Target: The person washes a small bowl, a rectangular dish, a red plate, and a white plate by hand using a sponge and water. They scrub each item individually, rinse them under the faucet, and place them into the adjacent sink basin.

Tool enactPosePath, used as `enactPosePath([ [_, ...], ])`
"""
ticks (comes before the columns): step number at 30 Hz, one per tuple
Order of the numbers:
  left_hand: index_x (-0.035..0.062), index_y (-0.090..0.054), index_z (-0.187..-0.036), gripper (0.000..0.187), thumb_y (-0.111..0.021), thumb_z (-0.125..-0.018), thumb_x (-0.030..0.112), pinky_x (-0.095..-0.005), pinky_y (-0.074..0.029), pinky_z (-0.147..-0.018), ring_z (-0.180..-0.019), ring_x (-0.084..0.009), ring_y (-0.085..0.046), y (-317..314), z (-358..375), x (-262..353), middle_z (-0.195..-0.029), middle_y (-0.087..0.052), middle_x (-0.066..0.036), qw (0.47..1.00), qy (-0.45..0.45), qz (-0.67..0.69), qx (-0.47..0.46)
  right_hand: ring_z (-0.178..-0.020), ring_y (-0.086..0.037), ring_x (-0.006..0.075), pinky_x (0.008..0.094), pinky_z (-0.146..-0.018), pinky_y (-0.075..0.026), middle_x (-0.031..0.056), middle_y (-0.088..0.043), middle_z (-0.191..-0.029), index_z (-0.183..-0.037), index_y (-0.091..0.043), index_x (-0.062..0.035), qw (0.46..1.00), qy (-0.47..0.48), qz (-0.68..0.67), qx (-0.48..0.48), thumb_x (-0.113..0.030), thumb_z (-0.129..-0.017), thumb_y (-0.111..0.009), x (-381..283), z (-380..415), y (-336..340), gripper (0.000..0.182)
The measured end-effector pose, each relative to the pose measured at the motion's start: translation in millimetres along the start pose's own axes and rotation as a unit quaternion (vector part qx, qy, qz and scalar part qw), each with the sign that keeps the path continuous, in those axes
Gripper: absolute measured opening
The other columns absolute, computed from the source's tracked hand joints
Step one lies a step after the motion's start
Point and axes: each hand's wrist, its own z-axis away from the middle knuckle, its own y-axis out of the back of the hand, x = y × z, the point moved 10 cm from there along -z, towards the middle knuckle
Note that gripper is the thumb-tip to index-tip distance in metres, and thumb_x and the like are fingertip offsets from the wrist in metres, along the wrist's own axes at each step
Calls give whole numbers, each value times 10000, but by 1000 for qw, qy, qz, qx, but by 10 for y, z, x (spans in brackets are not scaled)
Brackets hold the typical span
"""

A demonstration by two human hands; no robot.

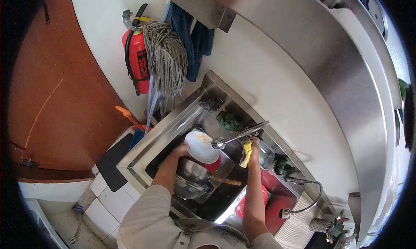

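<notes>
My left hand point(181, 150) grips the rim of a white plate point(203, 146), which is tilted over the sink point(143, 156) and bears a yellowish smear. Close over the plate's right side hangs the metal spray head point(219, 143) of a flexible tap. In my right hand point(255, 146), to the right of that spray head, is a yellow sponge point(246, 154), its fingers closed round it and partly hidden. Below the plate a steel pot point(189, 173) sits in the basin, with a wooden handle point(227, 181) beside it. Part of a red dish point(213, 166) shows under the plate.
A dark scouring pad point(211, 103) and a green cloth-like bundle point(228, 120) lie along the sink's back ledge. A second tap point(303, 212) curves over the right basin, where red items point(273, 197) lie. Against the wall are a fire extinguisher point(139, 60) and a mop point(164, 54).
</notes>
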Motion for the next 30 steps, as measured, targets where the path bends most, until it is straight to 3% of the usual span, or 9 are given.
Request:
enactPosePath([
  [4,8,-498,-1136,476,-537,-667,73,-417,-502,-734,-914,-274,-586,108,-104,-61,-1013,-587,-111,999,-4,26,-26,-778,-512,147,284,-671,-441,38,-502,-878,-1168,-424,-81,982,-26,82,-168,-183,-830,-429,-213,626,-708,354],
  [7,25,-571,-1068,380,-539,-701,114,-401,-506,-723,-866,-277,-609,293,-247,-179,-964,-617,-132,998,-61,35,-4,-867,-509,146,280,-812,-399,32,-536,-936,-1258,-396,-66,950,55,230,-202,-38,-791,-496,-35,651,-996,478],
  [8,25,-571,-1068,380,-539,-701,114,-401,-506,-723,-866,-277,-609,277,-214,-164,-964,-617,-132,998,-59,34,-3,-819,-519,146,290,-765,-418,66,-576,-902,-1168,-477,-44,953,64,238,-178,-98,-831,-512,-161,693,-1150,343],
  [10,-1,-593,-1009,332,-539,-716,145,-410,-500,-739,-872,-303,-612,402,-141,-64,-958,-615,-181,979,-35,-173,104,-757,-578,211,331,-715,-442,139,-608,-827,-1067,-542,-34,919,94,364,-117,-170,-860,-534,-391,681,-1275,248],
  [13,-39,-626,-921,306,-539,-738,190,-422,-490,-762,-880,-343,-617,528,115,267,-948,-612,-253,851,5,-461,253,-723,-603,308,368,-680,-452,201,-606,-782,-1026,-565,-40,895,148,405,-115,-231,-869,-542,-355,590,-1322,248],
  [16,2,-660,-844,280,-481,-777,206,-396,-496,-760,-867,-318,-622,350,197,420,-874,-634,-209,758,-36,-614,216,-775,-600,363,388,-696,-452,216,-611,-810,-1029,-566,-36,902,144,390,-115,-219,-867,-540,-366,561,-1385,245],
  [19,4,-657,-831,258,-486,-773,189,-406,-490,-771,-896,-314,-617,433,280,453,-917,-635,-189,781,0,-558,280,-788,-609,324,369,-720,-452,184,-622,-833,-1023,-573,-37,903,164,382,-110,-195,-867,-534,-423,566,-1462,225],
  [23,21,-663,-801,246,-506,-765,207,-404,-492,-775,-902,-310,-615,380,283,445,-919,-636,-186,774,11,-590,231,-814,-609,248,338,-744,-448,152,-628,-867,-1033,-576,-45,911,142,361,-143,-165,-877,-513,-485,675,-1532,206],
  [30,53,-383,-1284,608,-550,-734,252,-430,-424,-900,-1052,-356,-527,301,411,459,-1196,-482,-222,758,9,-589,280,-823,-542,155,296,-772,-424,96,-607,-869,-1033,-566,-12,914,135,365,-113,-224,-898,-507,-412,532,-1559,257],
])
